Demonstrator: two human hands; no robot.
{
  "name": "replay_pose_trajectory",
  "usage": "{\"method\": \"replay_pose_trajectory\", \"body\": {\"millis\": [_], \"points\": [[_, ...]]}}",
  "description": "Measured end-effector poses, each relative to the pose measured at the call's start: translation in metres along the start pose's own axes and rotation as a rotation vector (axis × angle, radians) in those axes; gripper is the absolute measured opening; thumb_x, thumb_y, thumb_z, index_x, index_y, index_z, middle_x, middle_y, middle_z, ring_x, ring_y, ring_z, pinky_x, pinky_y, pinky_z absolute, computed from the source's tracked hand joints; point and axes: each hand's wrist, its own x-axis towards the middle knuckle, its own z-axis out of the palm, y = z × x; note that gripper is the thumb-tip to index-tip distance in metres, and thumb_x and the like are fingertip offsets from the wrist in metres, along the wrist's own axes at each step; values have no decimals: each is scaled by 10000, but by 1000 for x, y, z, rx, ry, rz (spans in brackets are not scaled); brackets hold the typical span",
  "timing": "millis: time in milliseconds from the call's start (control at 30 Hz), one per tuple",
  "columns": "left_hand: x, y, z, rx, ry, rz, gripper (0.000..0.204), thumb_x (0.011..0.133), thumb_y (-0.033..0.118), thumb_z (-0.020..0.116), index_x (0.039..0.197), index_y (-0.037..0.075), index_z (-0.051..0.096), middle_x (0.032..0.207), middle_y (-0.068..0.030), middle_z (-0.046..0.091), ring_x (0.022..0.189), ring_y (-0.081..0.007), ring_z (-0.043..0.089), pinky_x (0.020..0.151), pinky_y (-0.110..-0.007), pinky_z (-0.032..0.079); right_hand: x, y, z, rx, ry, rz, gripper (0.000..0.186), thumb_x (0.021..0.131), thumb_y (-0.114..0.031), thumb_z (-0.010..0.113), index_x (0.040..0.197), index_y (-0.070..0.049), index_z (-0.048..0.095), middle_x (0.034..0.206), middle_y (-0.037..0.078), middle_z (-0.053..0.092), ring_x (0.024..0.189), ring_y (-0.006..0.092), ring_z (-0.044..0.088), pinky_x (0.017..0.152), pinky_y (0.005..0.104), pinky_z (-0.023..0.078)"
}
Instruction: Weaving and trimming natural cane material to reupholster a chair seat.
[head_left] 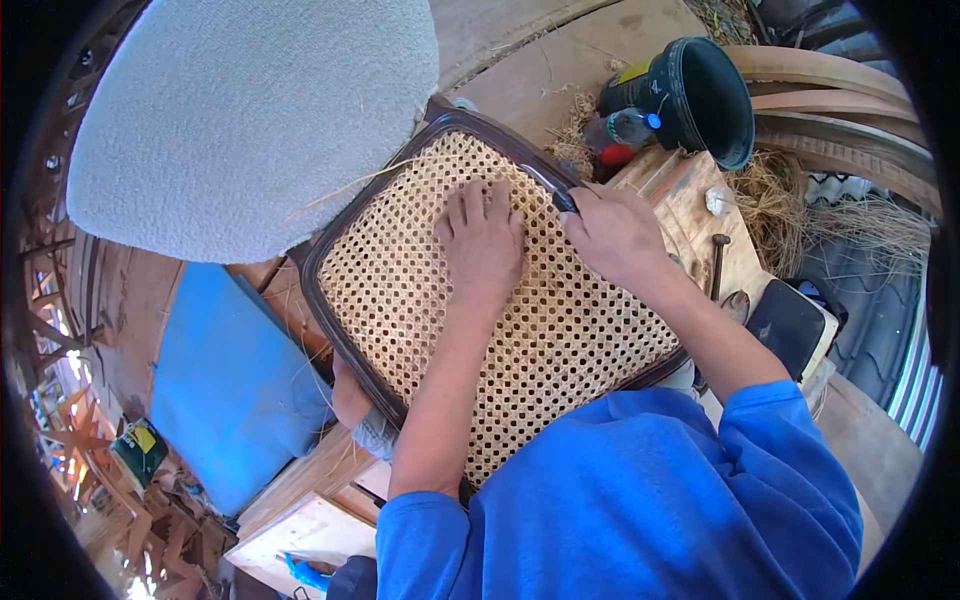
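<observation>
Across my lap lies a woven cane panel [575,330] with small holes, set in a dark brown frame [348,345]. My left hand [483,245] rests flat on the weave with its fingers spread, holding nothing. At the far right part of the frame, my right hand [620,238] grips a black-handled tool with a narrow metal blade [540,180]. The blade lies along the edge where the weave meets the frame. A grey-white textured cushion [260,120] adjoins the frame's far left side. Loose cane strands [390,172] stick out over that edge.
A dark green bucket [715,105] stands at the far right, beside a plastic bottle [625,128]. On the wooden board to the right are a hammer [719,265] and a dark pad [786,325]. Cane scraps [775,215] lie behind. A blue sheet [235,375] is at left.
</observation>
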Motion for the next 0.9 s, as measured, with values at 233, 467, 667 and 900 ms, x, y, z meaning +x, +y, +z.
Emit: {"method": "replay_pose_trajectory", "body": {"millis": [233,467,667,900], "points": [[-3,-7,4,-37,63,13,478,907,317,546,1329,112,453,1335,-142,417,1283,-367,355,1034,-521,294,7,-23,1,-169,-35,13,271,896,-247,465,923,1,571,824,218,651,811,390,630,773,494,469],[-5,-13,5,-115,55,-12,510,911,328,539,1344,80,435,1354,-141,412,1289,-361,352,1052,-513,285,9,-43,9,-382,-91,72,240,904,-233,450,944,-32,574,805,205,656,790,366,642,741,469,502],[-12,6,-5,-171,107,-20,402,870,214,561,1195,-19,526,1237,-146,464,1186,-314,437,1017,-483,338,31,23,52,-831,-84,-233,142,835,-133,529,765,-72,637,713,114,636,687,229,658,602,355,528],[-22,21,-20,-278,-61,-4,314,846,156,586,1119,0,584,1029,-129,579,984,-277,567,846,-406,474,22,-25,19,-571,-178,-104,261,869,-215,553,935,27,621,734,195,628,840,350,633,675,420,524]]}}
